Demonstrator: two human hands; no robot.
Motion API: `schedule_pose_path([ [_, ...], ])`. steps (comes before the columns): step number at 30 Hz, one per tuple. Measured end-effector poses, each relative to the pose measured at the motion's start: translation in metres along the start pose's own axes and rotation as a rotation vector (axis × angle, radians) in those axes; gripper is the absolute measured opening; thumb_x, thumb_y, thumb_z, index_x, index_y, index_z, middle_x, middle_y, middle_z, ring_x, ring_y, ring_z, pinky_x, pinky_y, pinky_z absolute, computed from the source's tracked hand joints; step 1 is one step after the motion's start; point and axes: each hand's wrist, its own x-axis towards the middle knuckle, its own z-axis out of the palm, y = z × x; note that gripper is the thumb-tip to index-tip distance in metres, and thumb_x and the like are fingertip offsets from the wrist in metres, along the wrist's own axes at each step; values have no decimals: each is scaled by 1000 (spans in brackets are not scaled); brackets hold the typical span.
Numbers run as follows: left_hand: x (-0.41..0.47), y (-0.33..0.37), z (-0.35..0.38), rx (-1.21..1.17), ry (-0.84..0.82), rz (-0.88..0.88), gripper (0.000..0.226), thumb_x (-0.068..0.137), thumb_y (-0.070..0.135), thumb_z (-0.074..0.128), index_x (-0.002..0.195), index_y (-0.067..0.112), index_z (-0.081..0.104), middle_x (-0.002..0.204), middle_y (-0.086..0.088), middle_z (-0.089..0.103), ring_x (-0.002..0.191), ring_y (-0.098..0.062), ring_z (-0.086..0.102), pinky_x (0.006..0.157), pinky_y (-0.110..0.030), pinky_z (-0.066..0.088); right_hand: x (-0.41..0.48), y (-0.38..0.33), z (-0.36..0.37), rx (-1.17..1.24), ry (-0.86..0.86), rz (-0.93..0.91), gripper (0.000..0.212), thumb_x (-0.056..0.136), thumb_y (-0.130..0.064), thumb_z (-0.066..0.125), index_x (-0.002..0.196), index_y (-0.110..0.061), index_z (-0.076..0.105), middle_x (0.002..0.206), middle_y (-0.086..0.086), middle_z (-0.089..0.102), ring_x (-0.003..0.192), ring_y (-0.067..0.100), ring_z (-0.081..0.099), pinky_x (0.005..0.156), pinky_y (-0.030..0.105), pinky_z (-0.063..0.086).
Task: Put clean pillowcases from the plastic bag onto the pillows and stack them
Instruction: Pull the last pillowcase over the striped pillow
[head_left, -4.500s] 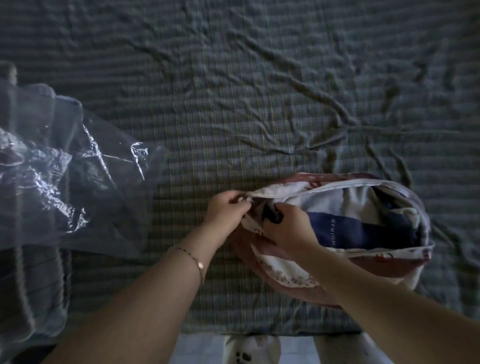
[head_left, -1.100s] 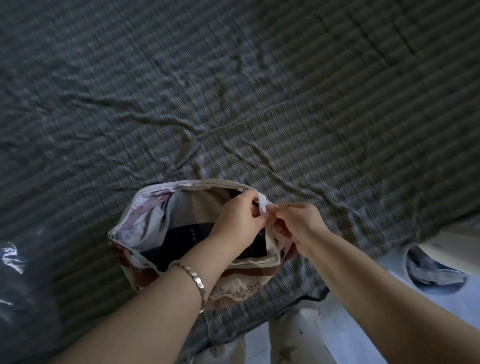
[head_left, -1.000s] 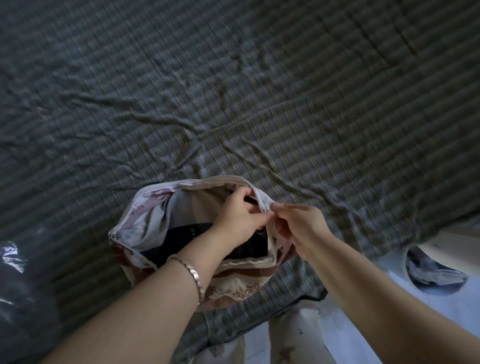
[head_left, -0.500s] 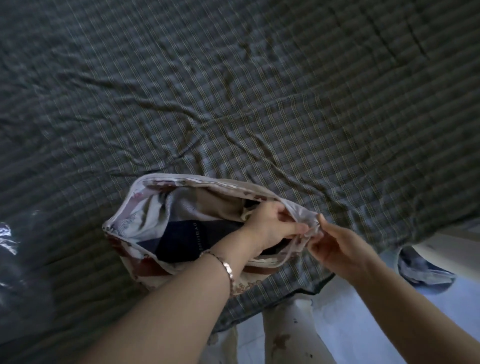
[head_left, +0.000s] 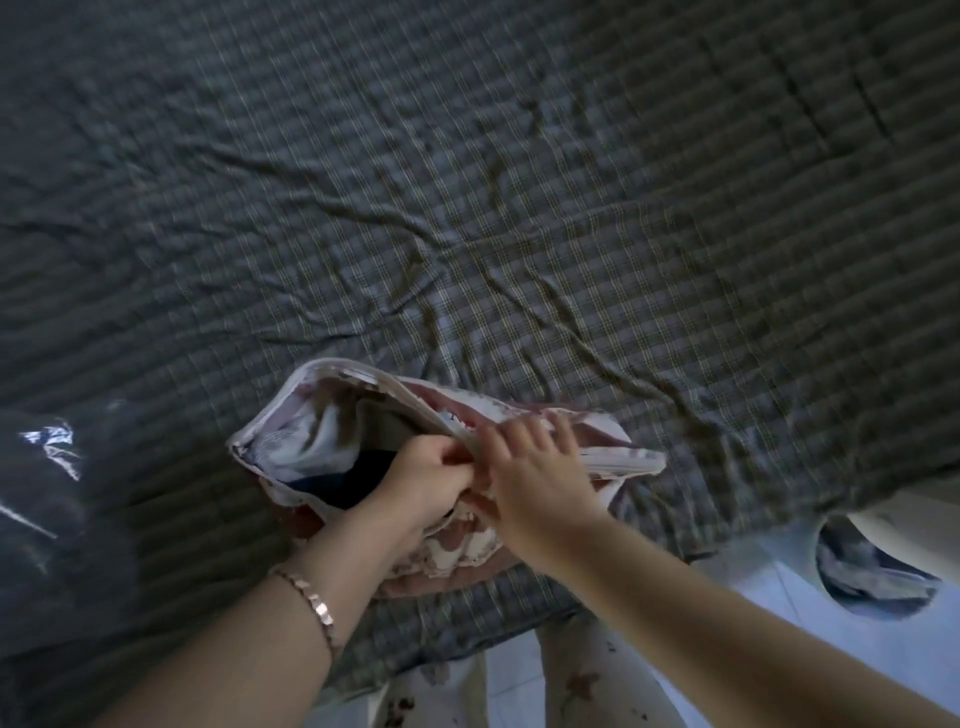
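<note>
Pillowcase (head_left: 618, 460): floral, pink and white; lies on the bed just below the centre of the frame, close to the bed's near edge; mouth gapes toward the left, right end flattened together.
Pillow (head_left: 322, 441): sits inside the pillowcase; shows through the open mouth as white cloth with a dark navy band; rest hidden by the cover.
Left hand (head_left: 431, 483): lower centre of the frame, at the mouth of the pillowcase; grip clenched on the hem of the opening, fingers curled round the cloth; knuckles touch the right hand.
Right hand (head_left: 537, 483): just right of the left hand; grip grasping the pillowcase at its upper hem, fingers bent over the cloth; thumb mostly hidden, frame blurred here.
Bracelet (head_left: 311, 605): thin metal band, worn on the left wrist, lower left of centre.
Plastic bag (head_left: 49, 457): clear and crumpled with bright glints; lies on the bed at the left edge of the frame, well apart from the pillowcase; contents too dark to tell.
Bed (head_left: 467, 182): covered in a creased grey-blue checked sheet; fills the upper and middle frame.
Floor (head_left: 883, 654): pale tiles, lower right corner, beyond the bed's edge.
Legs (head_left: 576, 686): in light spotted trousers, bottom centre, beside the bed.
</note>
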Motion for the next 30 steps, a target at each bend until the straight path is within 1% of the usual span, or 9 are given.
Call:
schedule_pose_path([
  [3,-4,-9,-6,-24,25,-1,23,86,-3,55,73,12,67,65,-5,66,55,-8,63,51,-20,50,17,-13,16,25,-13,-14,35,99,-30,34,129,-11,34,129,8,48,118,27,46,95,36,37],
  [7,1,-11,-8,149,30,134,18,80,-3,59,87,14,61,82,-1,64,86,-19,62,77,-31,52,20,-7,20,-13,-106,-73,40,99,-35,37,128,-8,31,109,10,64,92,28,64,61,30,36],
  [11,-2,-23,-25,368,25,249,29,88,7,57,90,25,34,88,-5,58,77,-18,58,60,-28,47,8,12,4,78,-185,-20,39,94,-41,47,120,-14,35,107,9,63,91,28,62,68,32,44],
  [16,-28,-55,-117,546,474,76,17,90,17,58,92,20,41,83,0,57,63,-11,54,46,-21,39,-13,42,10,18,-328,77,31,89,-46,52,97,-19,38,102,2,62,88,18,61,81,30,52],
  [19,-52,-62,-143,935,566,323,20,80,10,67,94,12,53,86,-8,64,71,-20,56,52,-27,42,-6,24,15,34,-234,75,27,96,-37,45,111,-14,44,104,7,61,87,21,61,59,13,46],
  [21,-58,-71,-146,1125,636,478,30,65,6,77,92,3,64,78,-15,68,74,-33,60,59,-38,48,4,5,14,57,-173,130,44,100,-33,39,134,-6,37,116,12,60,84,16,58,45,16,42],
  [23,-58,-77,-158,1082,672,366,33,70,7,76,101,1,65,81,-17,70,81,-37,59,65,-41,48,13,-4,13,98,-144,263,56,100,-35,34,146,-8,17,122,11,59,79,10,60,41,22,37],
  [26,-44,-92,-192,921,692,211,30,80,13,70,108,3,67,90,-17,69,89,-36,57,74,-41,46,18,-2,10,-22,-126,88,51,100,-31,39,145,-10,28,109,12,63,55,-4,57,48,13,43],
  [30,-27,-111,-218,779,595,213,13,80,14,69,92,8,72,89,-11,59,89,-30,54,78,-39,46,9,-5,6,-262,-78,89,42,98,-43,34,139,-38,25,98,-5,62,77,11,58,67,26,51],
])
